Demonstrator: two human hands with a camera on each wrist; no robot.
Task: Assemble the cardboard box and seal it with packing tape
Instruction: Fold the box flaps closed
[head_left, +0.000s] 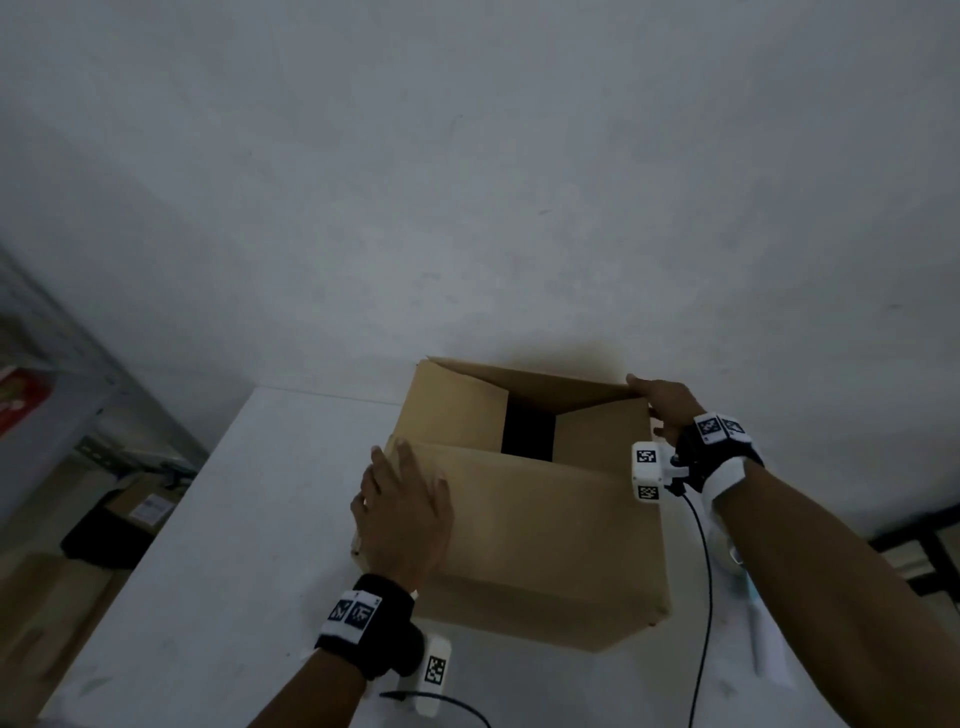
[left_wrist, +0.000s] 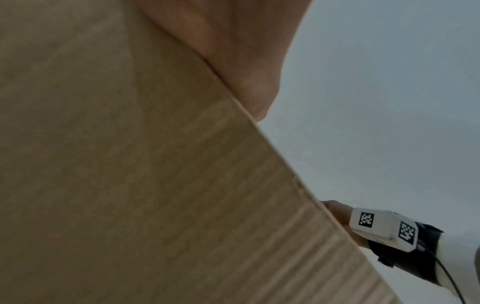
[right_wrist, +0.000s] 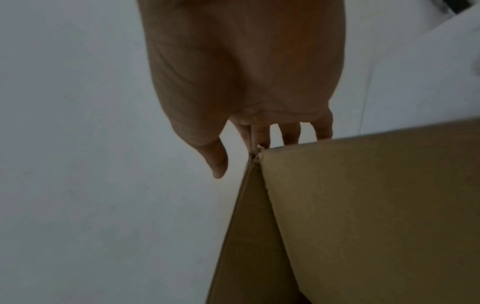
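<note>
White desk (head_left: 218, 545), pale and matte, set against a grey-white wall, far edge meeting that wall. Directly on it: a brown cardboard box (head_left: 545, 545), standing toward the far right part of the top, upper flaps partly folded inward with a dark gap between them. To the right of the box, near the desk's right edge, some pale, bluish-white item (head_left: 743, 577), too blurred and half hidden to identify. At the near edge, a black cable (head_left: 447, 701) trailing over the surface. Left of the desk, lower down, a floor area with dim boxes.
</note>
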